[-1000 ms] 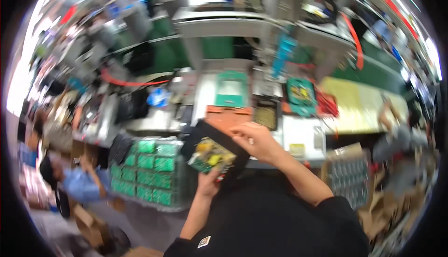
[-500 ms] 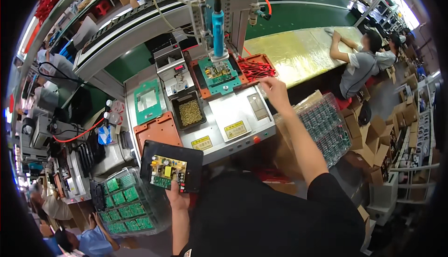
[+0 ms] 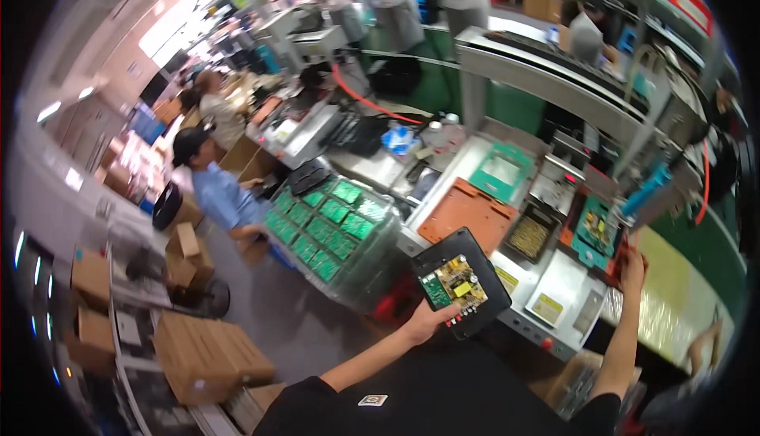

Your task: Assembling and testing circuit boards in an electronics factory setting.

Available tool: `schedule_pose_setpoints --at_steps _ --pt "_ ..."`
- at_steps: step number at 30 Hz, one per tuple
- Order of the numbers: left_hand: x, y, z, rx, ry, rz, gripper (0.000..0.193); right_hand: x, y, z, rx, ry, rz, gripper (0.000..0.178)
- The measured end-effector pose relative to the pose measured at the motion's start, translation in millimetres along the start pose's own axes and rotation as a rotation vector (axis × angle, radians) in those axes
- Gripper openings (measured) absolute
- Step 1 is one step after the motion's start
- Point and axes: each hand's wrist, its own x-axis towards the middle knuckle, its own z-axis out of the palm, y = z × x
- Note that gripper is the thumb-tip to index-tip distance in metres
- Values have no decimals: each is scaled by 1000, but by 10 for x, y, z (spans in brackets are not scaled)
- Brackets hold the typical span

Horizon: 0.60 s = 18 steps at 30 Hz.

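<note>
My left hand [image 3: 431, 321] grips a square black plastic tray [image 3: 489, 287] from its near edge, with the thumb over a yellow and green circuit board [image 3: 459, 287] lying on it. Out to the right, my right hand [image 3: 632, 270] is at the side of the orange fixture, by some red wires [image 3: 643, 260]; blur hides its fingertips. In that fixture sits a teal holder [image 3: 590, 239] with another circuit board [image 3: 599, 226] on it. A blue electric screwdriver [image 3: 645, 190] hangs beside this board, slanted in the view.
Left of the machine stands a stack of clear trays [image 3: 372, 266] with green boards. A black bin of brass-coloured screws [image 3: 530, 236] and an orange plate [image 3: 467, 216] lie on the machine top. Cardboard boxes [image 3: 210, 357] stand behind at left. A co-worker in blue [image 3: 222, 190] is beyond the trays.
The view has swung left, bringing the tray stack and co-worker nearer the middle. My left hand still holds the black tray and board; my right hand remains by the red wires.
</note>
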Motion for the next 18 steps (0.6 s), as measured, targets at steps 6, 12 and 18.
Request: schedule_pose_setpoints --at_steps 6,12,18 --pt "116 -70 67 -134 -12 47 51 226 39 -143 41 -48 -131 26" --pt "275 -19 24 -54 -13 57 52 410 -73 -317 145 34 -125 10" --pt "629 -56 245 -46 -163 128 55 384 1139 -180 535 304 -11 36"
